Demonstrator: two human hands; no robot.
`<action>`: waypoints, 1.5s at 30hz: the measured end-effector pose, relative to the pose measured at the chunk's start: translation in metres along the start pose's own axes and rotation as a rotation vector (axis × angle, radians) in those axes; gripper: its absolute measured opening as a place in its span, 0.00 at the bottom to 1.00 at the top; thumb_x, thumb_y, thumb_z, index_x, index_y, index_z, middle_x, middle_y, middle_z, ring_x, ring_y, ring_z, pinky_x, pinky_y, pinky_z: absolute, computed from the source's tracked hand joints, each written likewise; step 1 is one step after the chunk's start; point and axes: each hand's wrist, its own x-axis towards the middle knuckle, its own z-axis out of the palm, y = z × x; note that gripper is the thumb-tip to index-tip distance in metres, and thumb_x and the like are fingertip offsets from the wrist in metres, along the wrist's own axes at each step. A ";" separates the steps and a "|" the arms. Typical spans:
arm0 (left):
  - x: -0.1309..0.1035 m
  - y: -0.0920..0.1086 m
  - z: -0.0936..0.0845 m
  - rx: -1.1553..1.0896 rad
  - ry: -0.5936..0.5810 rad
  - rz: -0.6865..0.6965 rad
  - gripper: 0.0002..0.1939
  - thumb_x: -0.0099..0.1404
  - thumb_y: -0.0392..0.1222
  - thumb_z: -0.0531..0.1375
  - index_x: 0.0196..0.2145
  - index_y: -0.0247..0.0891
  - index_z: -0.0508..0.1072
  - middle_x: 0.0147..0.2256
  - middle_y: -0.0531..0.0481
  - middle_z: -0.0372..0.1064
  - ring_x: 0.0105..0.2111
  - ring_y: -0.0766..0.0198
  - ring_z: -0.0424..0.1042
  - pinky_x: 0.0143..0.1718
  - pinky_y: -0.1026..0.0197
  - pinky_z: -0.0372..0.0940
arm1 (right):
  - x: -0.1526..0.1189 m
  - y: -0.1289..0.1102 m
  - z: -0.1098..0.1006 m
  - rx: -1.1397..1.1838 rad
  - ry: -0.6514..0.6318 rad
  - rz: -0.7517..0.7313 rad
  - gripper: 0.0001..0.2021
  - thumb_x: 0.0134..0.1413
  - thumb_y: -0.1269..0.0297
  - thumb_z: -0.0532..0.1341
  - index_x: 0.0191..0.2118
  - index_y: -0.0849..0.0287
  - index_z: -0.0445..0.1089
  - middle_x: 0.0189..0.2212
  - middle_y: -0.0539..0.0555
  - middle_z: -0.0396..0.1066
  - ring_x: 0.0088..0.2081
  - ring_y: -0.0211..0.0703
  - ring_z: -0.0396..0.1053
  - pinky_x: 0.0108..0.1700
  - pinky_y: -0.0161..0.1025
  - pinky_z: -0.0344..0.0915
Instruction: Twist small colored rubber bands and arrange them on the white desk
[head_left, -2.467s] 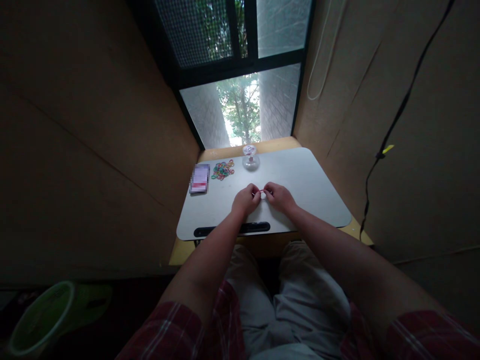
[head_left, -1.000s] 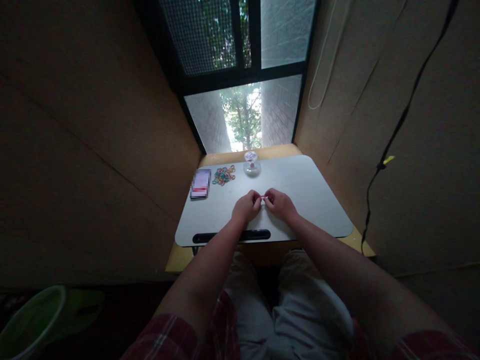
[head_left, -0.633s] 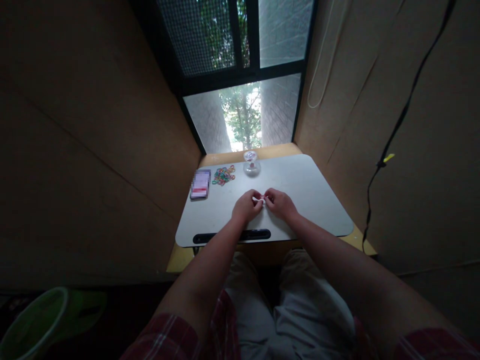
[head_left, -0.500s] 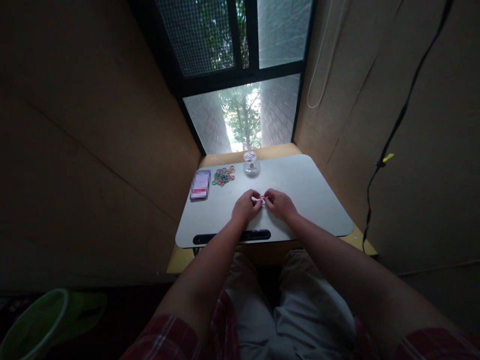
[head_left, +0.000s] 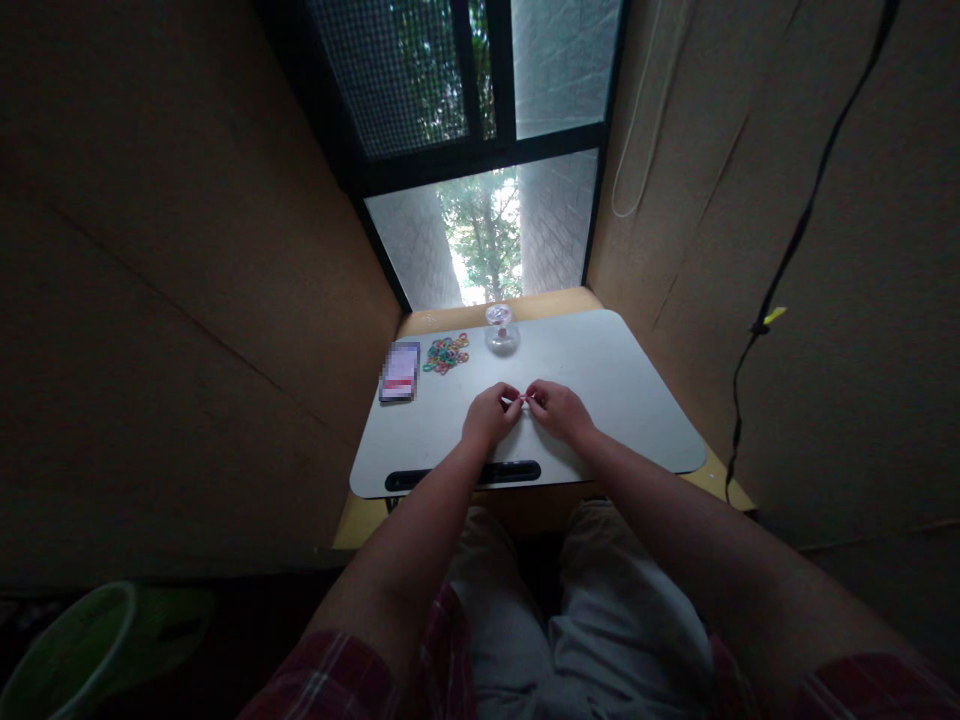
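My left hand (head_left: 491,414) and my right hand (head_left: 559,408) meet over the middle of the white lap table, fingertips almost touching. Both are closed in a pinch on a small pinkish-white band (head_left: 523,398), mostly covered by the fingers. Its exact shape is too small to make out. Beyond my left hand lies a loose pile of coloured elastic bands (head_left: 446,354). A clear plastic container (head_left: 502,335) stands near the table's far edge, with something small and reddish in it.
A phone (head_left: 400,372) lies at the left edge of the white table (head_left: 630,400). The table has a black slot (head_left: 510,471) along its near edge. A window (head_left: 487,230) is behind, and a dark cord (head_left: 787,260) hangs at right. A green basket (head_left: 75,650) sits low at left.
My fingertips have drawn slightly closer around the small band, so less of it shows. The pile, container and phone stay where they were.
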 end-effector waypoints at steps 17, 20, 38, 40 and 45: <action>0.000 0.002 -0.001 -0.010 0.009 0.008 0.08 0.62 0.43 0.58 0.37 0.39 0.73 0.34 0.50 0.75 0.29 0.67 0.72 0.35 0.64 0.64 | 0.000 0.000 -0.001 -0.016 0.011 -0.005 0.07 0.53 0.65 0.57 0.35 0.56 0.72 0.28 0.51 0.71 0.29 0.38 0.64 0.33 0.34 0.56; 0.000 0.002 -0.001 -0.006 0.003 -0.004 0.08 0.62 0.43 0.58 0.37 0.39 0.73 0.35 0.50 0.75 0.30 0.66 0.72 0.36 0.64 0.64 | 0.000 0.000 -0.001 -0.014 0.012 -0.001 0.07 0.54 0.65 0.57 0.35 0.56 0.72 0.28 0.51 0.71 0.29 0.38 0.64 0.33 0.34 0.56; 0.000 -0.005 0.001 0.014 0.012 0.045 0.09 0.63 0.45 0.57 0.37 0.40 0.74 0.34 0.50 0.75 0.31 0.66 0.71 0.35 0.63 0.64 | 0.001 -0.001 -0.002 -0.011 -0.003 -0.016 0.06 0.54 0.64 0.56 0.32 0.56 0.70 0.27 0.51 0.71 0.28 0.38 0.64 0.31 0.33 0.56; 0.000 -0.007 0.003 0.011 0.015 0.046 0.09 0.63 0.45 0.57 0.37 0.40 0.74 0.33 0.50 0.75 0.30 0.66 0.71 0.35 0.63 0.64 | 0.000 0.000 -0.001 -0.005 0.005 -0.008 0.07 0.54 0.63 0.56 0.32 0.56 0.70 0.26 0.51 0.71 0.28 0.38 0.64 0.31 0.33 0.55; 0.001 -0.009 0.004 0.004 0.027 0.058 0.09 0.63 0.45 0.56 0.37 0.40 0.74 0.33 0.51 0.74 0.31 0.66 0.71 0.35 0.64 0.63 | 0.000 0.000 0.000 0.021 0.002 0.001 0.07 0.54 0.62 0.56 0.35 0.56 0.70 0.25 0.49 0.70 0.26 0.37 0.64 0.30 0.33 0.56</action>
